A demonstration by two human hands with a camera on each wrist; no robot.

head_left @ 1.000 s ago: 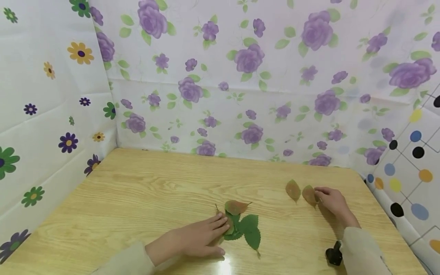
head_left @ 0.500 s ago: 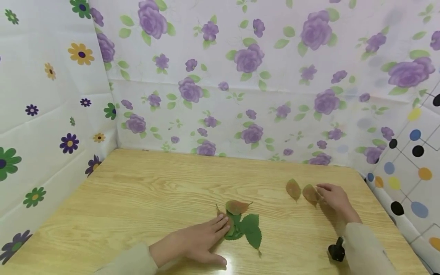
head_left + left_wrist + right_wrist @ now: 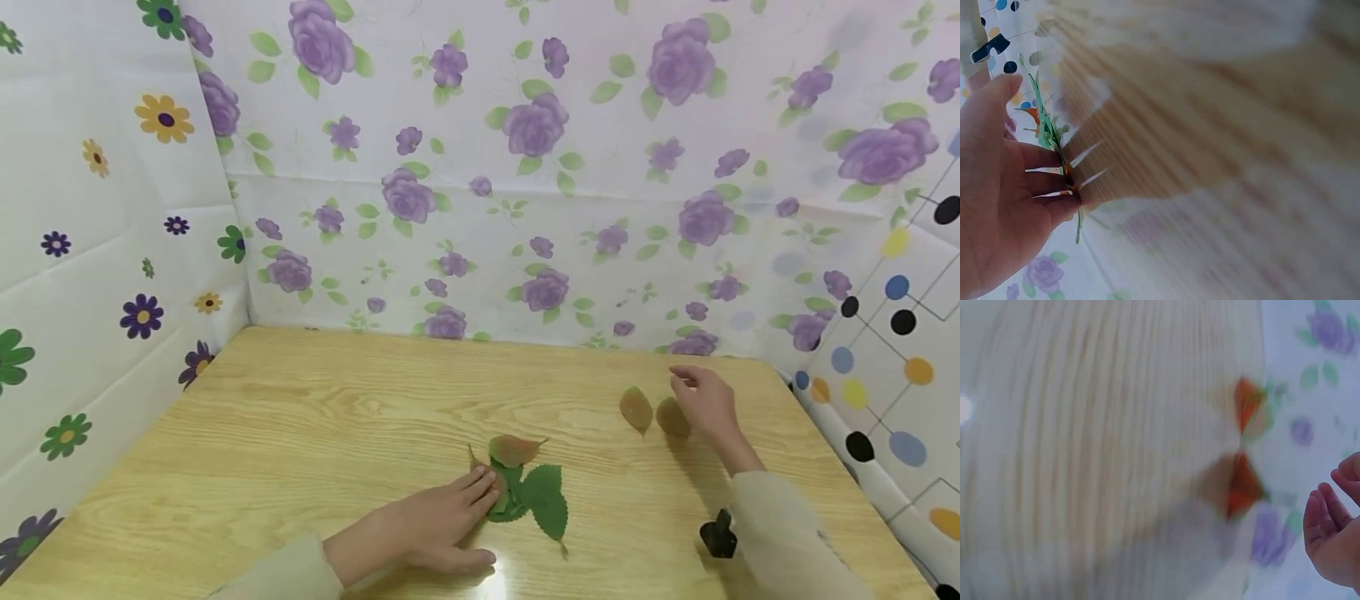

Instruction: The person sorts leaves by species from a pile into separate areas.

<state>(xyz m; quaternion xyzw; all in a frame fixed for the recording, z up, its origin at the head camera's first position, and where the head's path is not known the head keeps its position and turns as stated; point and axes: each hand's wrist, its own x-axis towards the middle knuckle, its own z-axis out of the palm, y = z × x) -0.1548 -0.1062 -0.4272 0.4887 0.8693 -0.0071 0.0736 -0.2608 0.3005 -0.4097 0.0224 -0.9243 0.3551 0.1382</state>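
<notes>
My left hand (image 3: 442, 517) lies flat, its straight fingers resting on a small cluster of leaves in the head view. Under the fingertips is a brownish leaf (image 3: 501, 492), partly hidden. A reddish-green leaf (image 3: 513, 451) tops the cluster and serrated green leaves (image 3: 547, 504) spread to its right. Farther right, two reddish-green leaves lie side by side: a left one (image 3: 636, 410) and a right one (image 3: 671, 419). My right hand (image 3: 708, 408) is raised over the right one, overlapping its edge. Its fingers are loosely bent with nothing between them, as the right wrist view shows.
The wood-grain table (image 3: 337, 400) is bordered by a purple-flowered cloth (image 3: 487, 233) at the back. A daisy-print cloth (image 3: 97, 333) hangs at left, a dotted one (image 3: 885, 392) at right. A small black device (image 3: 718, 535) sits by the right sleeve.
My right hand has let go of the right reddish leaf's edge and lifted up and slightly left. The left hand has stayed on the cluster. The head view has shifted slightly.
</notes>
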